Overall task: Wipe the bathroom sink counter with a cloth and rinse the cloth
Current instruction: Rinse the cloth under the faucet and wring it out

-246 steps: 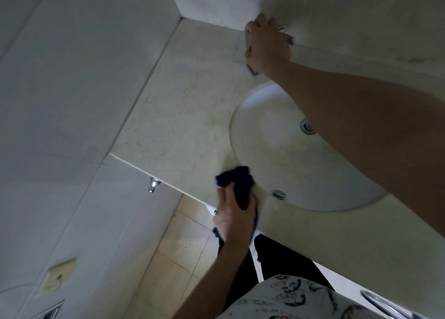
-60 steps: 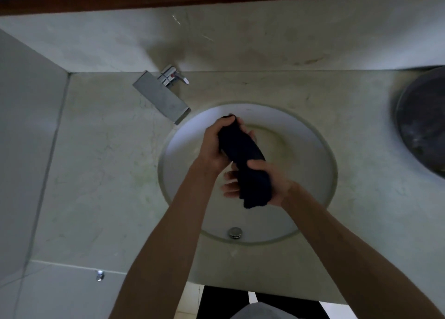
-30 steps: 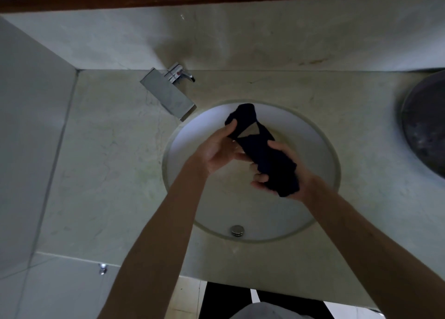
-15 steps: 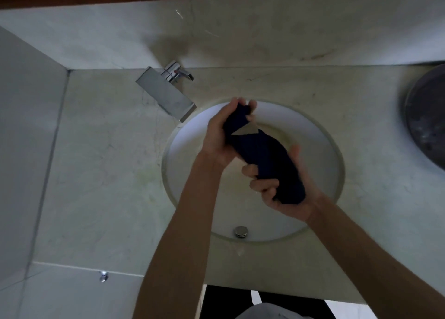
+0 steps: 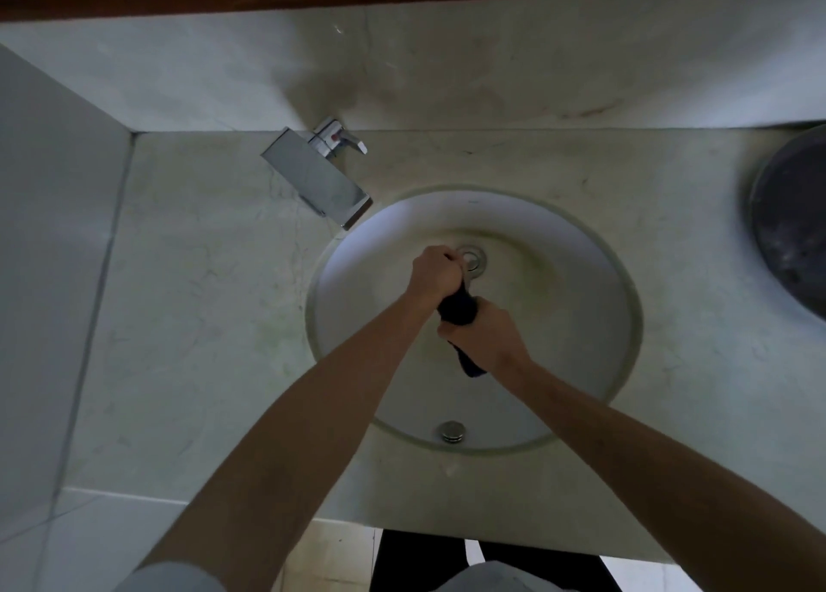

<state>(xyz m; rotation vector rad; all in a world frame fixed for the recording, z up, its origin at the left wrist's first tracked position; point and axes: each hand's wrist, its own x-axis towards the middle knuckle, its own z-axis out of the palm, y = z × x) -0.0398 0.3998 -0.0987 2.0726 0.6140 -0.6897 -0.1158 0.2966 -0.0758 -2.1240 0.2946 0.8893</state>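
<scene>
We note both forearms extended forward over the round sink (image 5: 581,251), hands meeting above its middle. The left hand (image 5: 436,276) is fisted, fingers curled tight round the far end of the dark cloth (image 5: 457,310), just beside the drain (image 5: 473,260). The right hand (image 5: 485,332) sits nearer the body, fingers wrapped round the near part of the cloth; a short tail of fabric hangs out below its palm. The cloth is bunched into a thick roll between the two fists, held over the basin. The chrome faucet (image 5: 319,178) stands on the marble counter (image 5: 201,301) at back left. The overflow cap (image 5: 451,432) shows at the basin's near wall.
</scene>
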